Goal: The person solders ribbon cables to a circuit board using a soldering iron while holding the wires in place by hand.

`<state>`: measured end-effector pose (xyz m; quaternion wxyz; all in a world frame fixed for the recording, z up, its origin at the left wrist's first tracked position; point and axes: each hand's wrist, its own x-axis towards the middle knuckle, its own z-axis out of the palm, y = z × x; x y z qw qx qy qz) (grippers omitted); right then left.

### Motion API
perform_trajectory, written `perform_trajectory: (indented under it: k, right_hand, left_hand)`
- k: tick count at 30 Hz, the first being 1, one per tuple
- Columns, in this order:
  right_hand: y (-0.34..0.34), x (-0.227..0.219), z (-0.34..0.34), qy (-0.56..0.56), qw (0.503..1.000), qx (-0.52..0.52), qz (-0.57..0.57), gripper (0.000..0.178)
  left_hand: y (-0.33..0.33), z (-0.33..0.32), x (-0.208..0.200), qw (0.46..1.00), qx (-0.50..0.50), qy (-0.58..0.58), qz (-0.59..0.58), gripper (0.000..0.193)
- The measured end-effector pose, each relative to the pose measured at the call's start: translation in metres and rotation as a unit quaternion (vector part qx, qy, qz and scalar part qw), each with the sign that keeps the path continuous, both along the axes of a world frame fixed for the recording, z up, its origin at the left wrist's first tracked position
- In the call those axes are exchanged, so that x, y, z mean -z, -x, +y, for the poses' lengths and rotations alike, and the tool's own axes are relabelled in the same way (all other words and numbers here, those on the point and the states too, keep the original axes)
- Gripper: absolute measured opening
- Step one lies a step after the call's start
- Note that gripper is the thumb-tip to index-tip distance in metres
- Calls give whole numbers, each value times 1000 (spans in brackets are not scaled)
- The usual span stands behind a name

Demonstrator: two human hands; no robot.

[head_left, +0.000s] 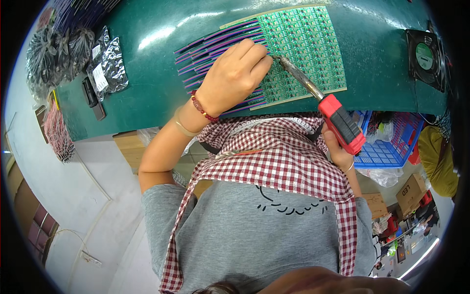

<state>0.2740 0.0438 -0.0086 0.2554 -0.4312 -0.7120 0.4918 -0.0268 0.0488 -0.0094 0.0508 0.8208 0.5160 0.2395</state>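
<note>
A panel of small green circuit boards [308, 49] lies on the table, with purple, black and pink wires [215, 44] in rows along its left part. Over these wires sits my left hand [237, 73], its fingers pinched together near the middle of the panel; whatever is between the fingertips is hidden. My right hand [338, 149] grips a red and black soldering iron [340, 125] from below, partly covered by the handle. The iron's metal tip points up and left, close to my left fingertips above the boards.
The green table [147, 63] carries plastic-bagged parts [107, 68], a dark clip-like object [92, 93] and wire bundles [81, 14] at left. A black fan [425, 56] stands at right. Red and white wires [58, 130] hang off the left edge. A blue basket [391, 149] is below, right.
</note>
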Motion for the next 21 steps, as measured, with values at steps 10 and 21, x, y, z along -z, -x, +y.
perform_trajectory:
  k: [10,21]
  right_hand:
    - [-6,-2,-4,28,999,22,17,26]
    - [1,1,-2,22,999,24,24,23]
  left_hand:
    - [0,1,-1,1000,1,0,2,20]
    - [0,-1,-1,1000,1,1,3,20]
